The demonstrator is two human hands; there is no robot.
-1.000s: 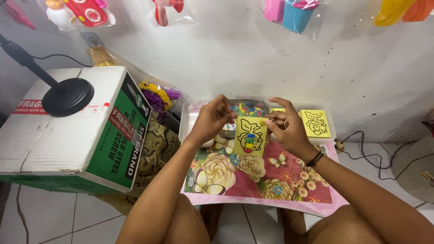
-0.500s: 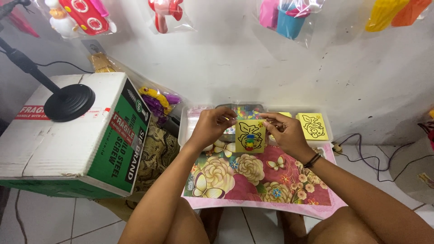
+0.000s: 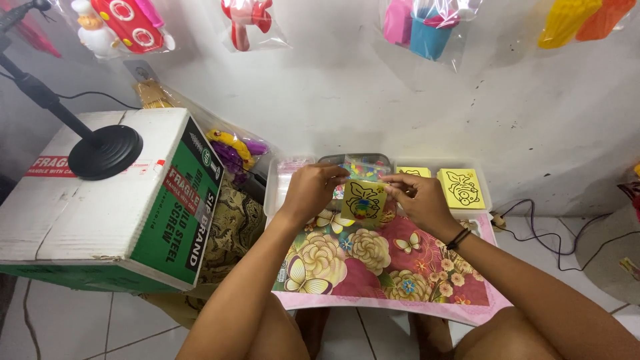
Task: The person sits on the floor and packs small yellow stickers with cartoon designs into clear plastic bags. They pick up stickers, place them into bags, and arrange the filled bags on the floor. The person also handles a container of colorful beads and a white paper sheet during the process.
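Both hands hold a small yellow card (image 3: 363,201) with a black outline drawing partly filled with colour. My left hand (image 3: 312,191) grips its left top edge and my right hand (image 3: 417,198) pinches its right top edge. The card hangs upright just above a low table with a floral pink cover (image 3: 373,267). Behind the card lies a clear plastic tray (image 3: 480,179) with another yellow outline card (image 3: 461,187) and a box of coloured bits (image 3: 363,165).
A large cardboard box (image 3: 100,207) stands at the left, bearing a black round stand base (image 3: 105,152). Bagged plastic toys (image 3: 127,23) hang on the white wall. Black cables (image 3: 540,230) run over the tiled floor at the right. Patterned cloth (image 3: 233,227) lies beside the box.
Both hands have lifted the yellow card slightly up and away, closer to the tray. The view has tipped down a little.
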